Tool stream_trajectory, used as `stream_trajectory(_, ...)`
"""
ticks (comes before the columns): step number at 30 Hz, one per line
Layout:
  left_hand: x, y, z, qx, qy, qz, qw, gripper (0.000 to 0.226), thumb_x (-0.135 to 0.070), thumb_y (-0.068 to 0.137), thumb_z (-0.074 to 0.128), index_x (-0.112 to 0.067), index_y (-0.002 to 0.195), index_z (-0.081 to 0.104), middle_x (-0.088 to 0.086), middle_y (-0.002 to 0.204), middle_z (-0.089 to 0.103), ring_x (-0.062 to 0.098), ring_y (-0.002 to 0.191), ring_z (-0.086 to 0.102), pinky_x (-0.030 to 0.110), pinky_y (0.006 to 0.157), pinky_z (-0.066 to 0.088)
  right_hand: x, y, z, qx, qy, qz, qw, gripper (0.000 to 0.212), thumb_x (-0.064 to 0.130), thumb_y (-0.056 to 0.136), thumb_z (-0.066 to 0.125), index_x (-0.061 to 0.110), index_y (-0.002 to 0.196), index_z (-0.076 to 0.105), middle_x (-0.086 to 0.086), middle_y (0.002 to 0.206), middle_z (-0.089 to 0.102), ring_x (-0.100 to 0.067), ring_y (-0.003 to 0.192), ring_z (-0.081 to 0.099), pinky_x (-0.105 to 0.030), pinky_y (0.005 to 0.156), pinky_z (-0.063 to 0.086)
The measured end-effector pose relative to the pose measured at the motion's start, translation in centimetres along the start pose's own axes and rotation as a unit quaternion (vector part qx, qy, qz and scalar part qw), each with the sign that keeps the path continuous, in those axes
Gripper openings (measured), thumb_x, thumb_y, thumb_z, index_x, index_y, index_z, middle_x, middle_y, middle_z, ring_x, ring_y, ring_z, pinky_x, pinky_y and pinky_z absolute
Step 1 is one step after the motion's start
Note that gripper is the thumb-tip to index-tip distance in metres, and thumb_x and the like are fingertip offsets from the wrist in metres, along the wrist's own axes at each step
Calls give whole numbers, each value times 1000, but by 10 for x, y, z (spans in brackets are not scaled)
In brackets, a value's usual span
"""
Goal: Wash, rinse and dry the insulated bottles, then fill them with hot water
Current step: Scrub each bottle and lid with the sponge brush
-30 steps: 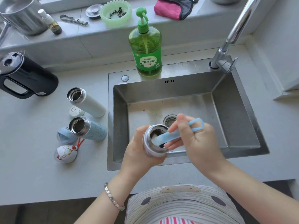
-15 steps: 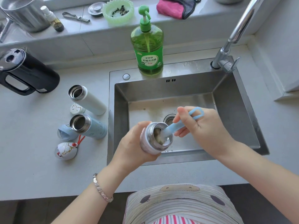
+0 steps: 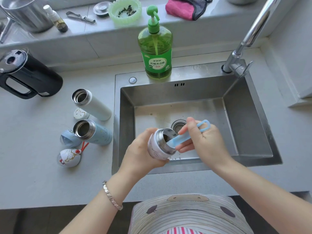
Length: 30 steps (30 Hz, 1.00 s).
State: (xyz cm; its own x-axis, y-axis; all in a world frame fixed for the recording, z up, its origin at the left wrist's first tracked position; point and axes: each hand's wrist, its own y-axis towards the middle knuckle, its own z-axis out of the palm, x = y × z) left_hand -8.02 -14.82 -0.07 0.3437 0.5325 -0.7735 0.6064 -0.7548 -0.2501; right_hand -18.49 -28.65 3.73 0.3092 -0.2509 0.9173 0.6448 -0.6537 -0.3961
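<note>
Scrubbing stage of the wash, as I judge it. The left hand [image 3: 140, 154] grips the small bottle [image 3: 154, 152] round its body, fingers [image 3: 163, 161] curled beneath and thumb over the far side. The bottle is tilted, mouth facing right, and held over the near edge of the sink [image 3: 244, 115]. The right hand [image 3: 206, 142] pinches a pale blue brush handle [image 3: 185, 137] about mid-length. One end goes into the bottle mouth and the looped end sticks out to the far right. The brush head is hidden inside.

Handling (judgement):
- The bottle is presumably double-walled steel, so stiff, not fragile, and light while empty.
- Its painted white shell looks smooth. Drops on the sink rim below suggest it is wet, so likely slippery.
- The best hold is a full wrap round the wide body, not the bare threaded steel neck.
- The handle is flat and looks like soft plastic. It may flex under a hard push.

Materials:
- The sink is brushed steel, with a round strainer in its floor.
- The bench [image 3: 33, 174] is pale, matt and faintly speckled.
- On the bench, left of the sink, a tall white bottle [image 3: 94, 107] stands farther off and a pale blue bottle [image 3: 96, 133] nearer. Both are open, with shiny steel necks.
- Rounded lids [image 3: 68, 159] lie beside them.
- A translucent green soap bottle [image 3: 156, 53] with a pump stands on the far sink rim.
</note>
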Motion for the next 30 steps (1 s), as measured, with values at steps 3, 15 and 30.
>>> stream_trajectory(3,-3,-2,9,22,-5,0,1000,75,-26,49,89,-60,98,43,-23,95,59,-3,87,55,9,73,42,7,14,-4,-13,11,-1,1000,44,31,96,43,7,64,60,-16,50,63,-25,43,63,-27,44,53)
stream_trajectory(15,4,16,8,-16,10,-3,1000,68,-19,55,81,-51,99,41,-20,101,54,-6,93,51,3,71,38,2,30,-27,-54,36,2,998,43,28,97,40,5,66,59,-9,47,63,-19,42,63,-23,44,53)
stream_trajectory(30,71,81,20,-106,-134,-173,970,65,-24,59,85,-49,105,46,-17,109,61,1,103,57,22,91,44,-34,87,-60,-198,-13,40,979,42,29,100,36,9,71,60,-13,64,65,-15,48,65,-14,50,51)
